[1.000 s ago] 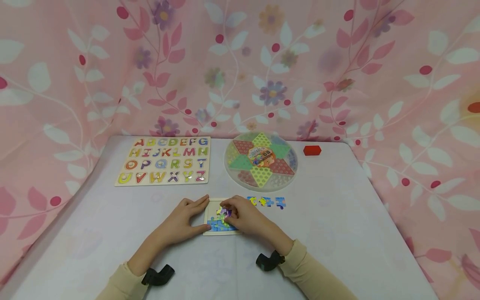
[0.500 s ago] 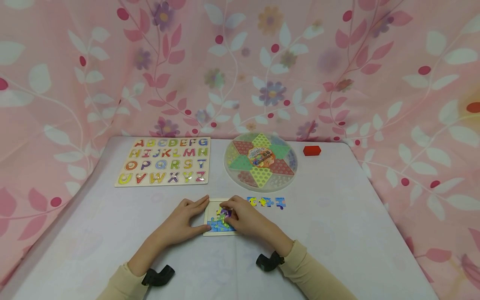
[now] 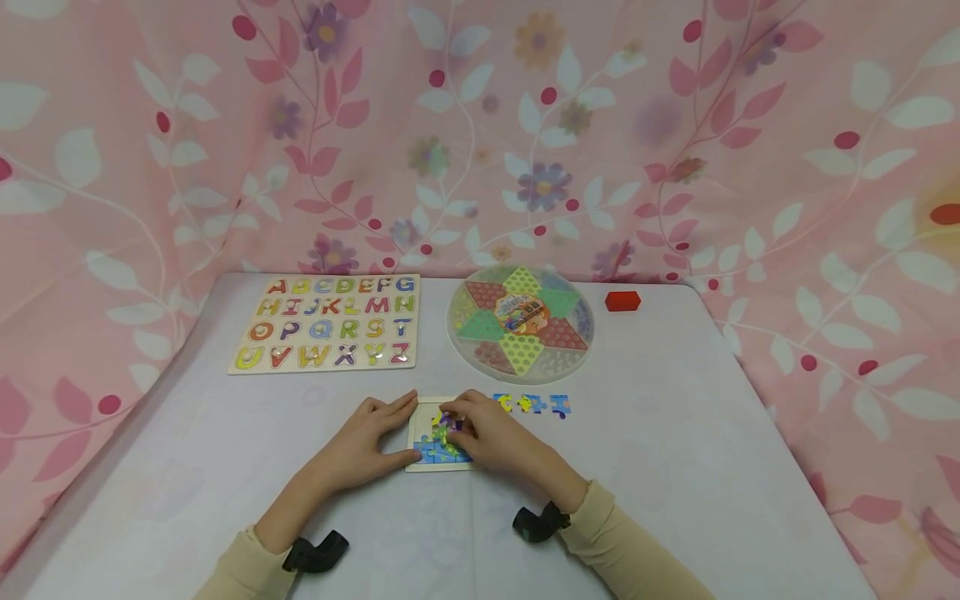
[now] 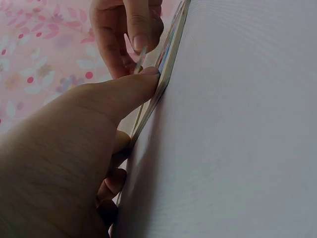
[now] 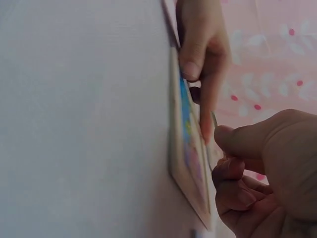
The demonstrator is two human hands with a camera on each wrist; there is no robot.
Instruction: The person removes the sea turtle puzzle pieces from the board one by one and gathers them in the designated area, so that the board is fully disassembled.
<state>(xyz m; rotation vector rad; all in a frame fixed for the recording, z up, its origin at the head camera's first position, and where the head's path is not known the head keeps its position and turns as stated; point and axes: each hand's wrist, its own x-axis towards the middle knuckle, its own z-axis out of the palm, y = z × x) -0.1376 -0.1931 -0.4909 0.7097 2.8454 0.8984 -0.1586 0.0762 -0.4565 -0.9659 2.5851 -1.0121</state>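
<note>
A small wooden puzzle tray (image 3: 442,467) lies on the white table, blue pieces (image 3: 435,452) filling its near row. The left hand (image 3: 365,443) rests at the tray's left side, thumb on the near left corner and straight fingers along the far left edge. Over the tray, the right hand (image 3: 491,433) pinches a puzzle piece (image 5: 214,119) between thumb and fingers; the right wrist view shows it edge-on, raised off the tray. The hand covers the tray's right part. Several loose pieces (image 3: 533,403) lie in a row beyond the right hand.
An alphabet board (image 3: 334,321) stands at the back left. Beside it is a round star-patterned game board (image 3: 521,323), with a red block (image 3: 623,301) farther right. A pink floral curtain (image 3: 480,167) hangs behind the table.
The right hand's fingers and the pinched piece have shifted very slightly over the tray. The left hand has stayed in place.
</note>
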